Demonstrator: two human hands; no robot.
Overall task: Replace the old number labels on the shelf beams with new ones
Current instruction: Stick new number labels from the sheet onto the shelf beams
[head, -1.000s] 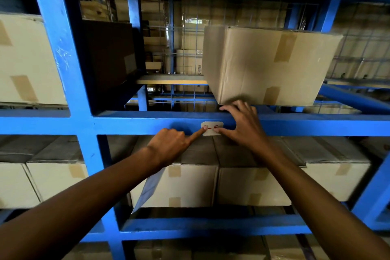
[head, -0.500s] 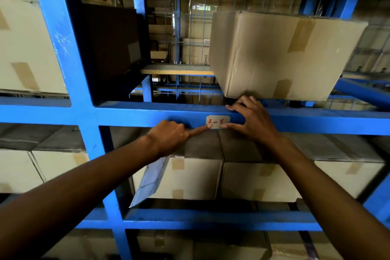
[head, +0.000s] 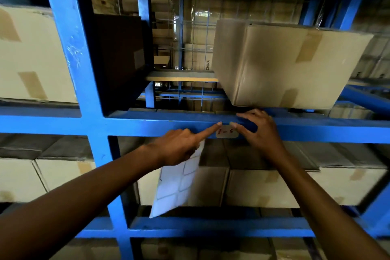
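Note:
A small white label (head: pixel 227 132) with red writing sits on the front of the blue shelf beam (head: pixel 147 125). My left hand (head: pixel 179 148) presses its straight index finger on the label's upper left corner, while its curled fingers hold a white label sheet (head: pixel 179 179) that hangs down below. My right hand (head: pixel 258 131) rests on the beam at the label's right edge, thumb tip at the upper right corner, fingers over the beam's top.
A cardboard box (head: pixel 285 63) stands on the shelf just above my right hand. A blue upright post (head: pixel 71 48) rises on the left. More taped boxes (head: pixel 274 186) fill the shelf below and a box (head: pixel 31 55) sits at left.
Both hands have shifted from the label's middle sides to its upper corners. The label sheet under my left hand has swung to face the camera.

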